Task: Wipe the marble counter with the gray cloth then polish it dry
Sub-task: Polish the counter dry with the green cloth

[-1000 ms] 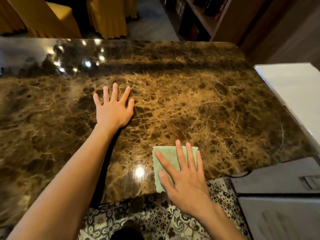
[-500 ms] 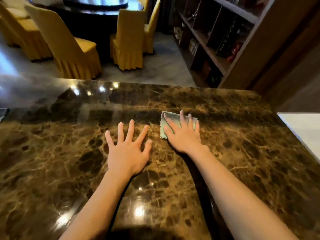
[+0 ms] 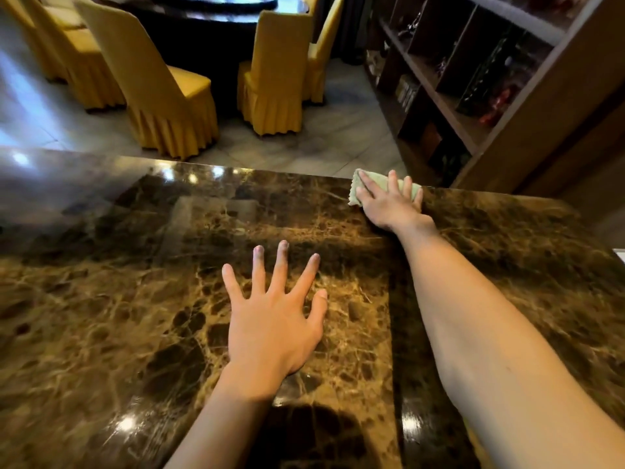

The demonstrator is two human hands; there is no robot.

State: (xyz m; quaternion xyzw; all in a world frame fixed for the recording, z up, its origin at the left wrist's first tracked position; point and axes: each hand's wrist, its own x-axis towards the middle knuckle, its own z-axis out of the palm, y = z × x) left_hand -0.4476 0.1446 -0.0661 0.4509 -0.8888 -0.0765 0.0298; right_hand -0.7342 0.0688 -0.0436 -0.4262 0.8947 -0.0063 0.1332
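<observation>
A dining room lies beyond the counter: yellow-skirted chairs [image 3: 159,96] around a dark round table [image 3: 216,15], and a dark wooden shelf unit [image 3: 473,79] running along the right wall. In front of all this, the brown veined marble counter [image 3: 118,299] fills the lower half of the view, glossy, with bright spots of reflected light on it.

The right forearm stretches far forward across the stone. The left hand [image 3: 270,326] lies flat on the counter near the middle, palm down, fingers spread wide, holding nothing. The right hand [image 3: 389,204] is at the far edge of the counter, palm down with fingers extended, pressing on the cloth [image 3: 378,181]. The cloth, pale grey-green, sits under those fingers right at the far rim, its zigzag-cut left edge showing past the hand. It lies well ahead and to the right of the left hand.
</observation>
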